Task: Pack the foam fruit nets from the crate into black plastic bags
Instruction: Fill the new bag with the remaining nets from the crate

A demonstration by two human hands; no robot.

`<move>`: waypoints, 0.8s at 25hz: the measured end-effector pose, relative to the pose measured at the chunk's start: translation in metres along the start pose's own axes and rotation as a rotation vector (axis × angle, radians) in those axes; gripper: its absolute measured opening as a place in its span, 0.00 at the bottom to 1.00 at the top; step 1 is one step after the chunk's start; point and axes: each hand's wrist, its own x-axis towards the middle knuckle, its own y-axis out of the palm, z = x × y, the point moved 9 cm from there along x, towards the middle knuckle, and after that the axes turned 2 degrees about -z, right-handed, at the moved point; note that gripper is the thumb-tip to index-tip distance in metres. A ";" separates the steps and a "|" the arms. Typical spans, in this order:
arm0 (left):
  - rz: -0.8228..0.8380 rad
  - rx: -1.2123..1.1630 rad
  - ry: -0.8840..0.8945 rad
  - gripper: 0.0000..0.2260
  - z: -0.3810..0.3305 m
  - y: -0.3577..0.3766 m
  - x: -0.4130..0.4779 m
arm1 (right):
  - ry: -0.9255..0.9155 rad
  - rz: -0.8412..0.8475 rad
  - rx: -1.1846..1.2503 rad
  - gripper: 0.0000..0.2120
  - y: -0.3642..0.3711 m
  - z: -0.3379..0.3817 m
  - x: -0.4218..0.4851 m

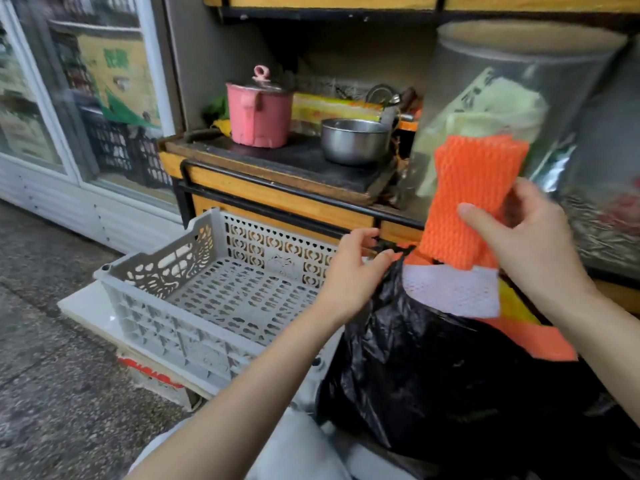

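Crate (145, 299) sits just left of black bag (433, 375). Left grip (349, 275) pinches bag rim. Right grip (530, 244) pinches orange foam nets (474, 188) upright above bag mouth; white net (450, 289) and more orange nets (540, 341) poke from bag.

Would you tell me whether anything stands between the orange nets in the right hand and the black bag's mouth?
No outside thing does. The right hand holds the orange nets above the black bag, whose rim the left hand grips; only a white net inside crowds the mouth.
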 end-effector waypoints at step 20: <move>0.183 0.229 -0.071 0.12 0.038 0.076 0.036 | 0.006 0.344 -0.619 0.20 -0.006 -0.070 -0.053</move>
